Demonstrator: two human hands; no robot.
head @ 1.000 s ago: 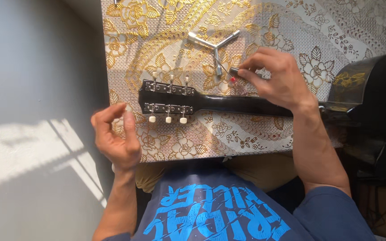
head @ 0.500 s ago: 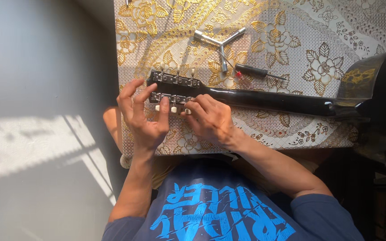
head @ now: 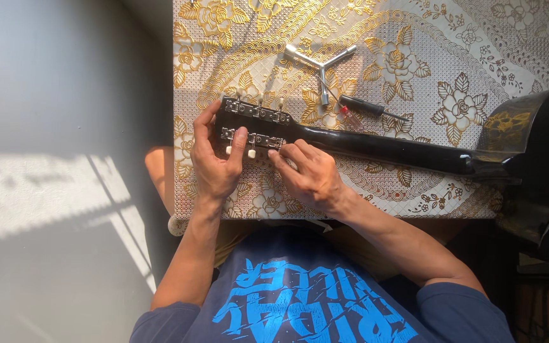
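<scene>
While the glossy black guitar (head: 376,143) lies face down across the gold-flowered tablecloth (head: 414,38), headstock at the left, the left hand (head: 214,162) cups the headstock end, fingers on the white tuning pegs. The right hand (head: 309,174) pinches a near-side peg. Beyond the neck lie a three-armed metal wrench (head: 320,62) and a screwdriver (head: 370,108).
</scene>
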